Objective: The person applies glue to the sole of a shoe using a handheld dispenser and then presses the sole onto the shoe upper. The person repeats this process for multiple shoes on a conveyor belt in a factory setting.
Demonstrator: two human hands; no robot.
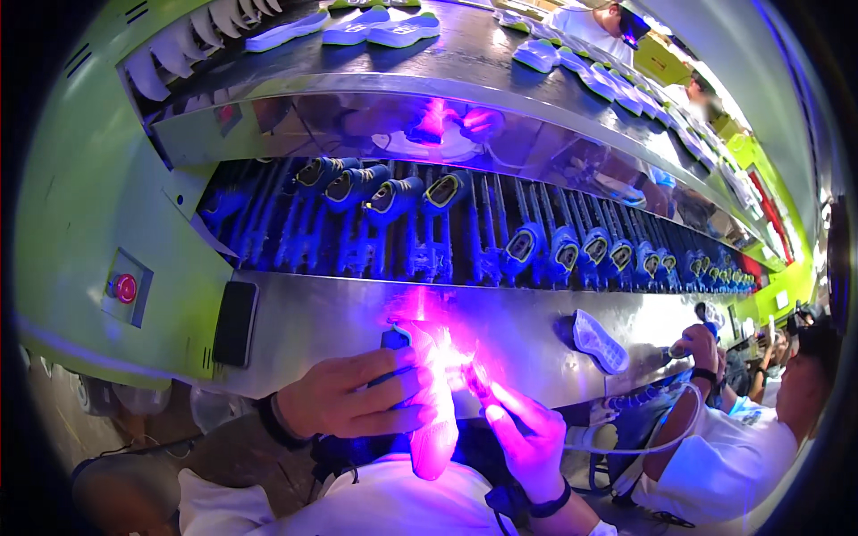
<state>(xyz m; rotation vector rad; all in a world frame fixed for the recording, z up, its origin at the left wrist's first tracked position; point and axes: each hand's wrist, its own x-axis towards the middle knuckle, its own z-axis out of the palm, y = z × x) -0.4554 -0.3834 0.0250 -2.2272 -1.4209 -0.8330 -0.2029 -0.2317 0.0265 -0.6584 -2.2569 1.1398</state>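
Observation:
In front of my body my left hand [356, 395] is closed around a shoe [434, 447], its fingers across the side. One end of the shoe points down toward me; the upper end is washed out by bright magenta light. My right hand [529, 436] pinches a small, slim item [477, 379] close to the lit side of the shoe. Glare hides what kind of item it is and whether it touches the shoe. Both hands are above the near edge of a metal ledge [313, 313].
Beyond the ledge, dark blue shoes [393, 196] sit on a slatted rack. Pale soles [402, 29] lie on the upper belt. A black phone [235, 323] and red button [123, 288] are left; a translucent sole [599, 341] is right. A co-worker [742, 447] sits at right.

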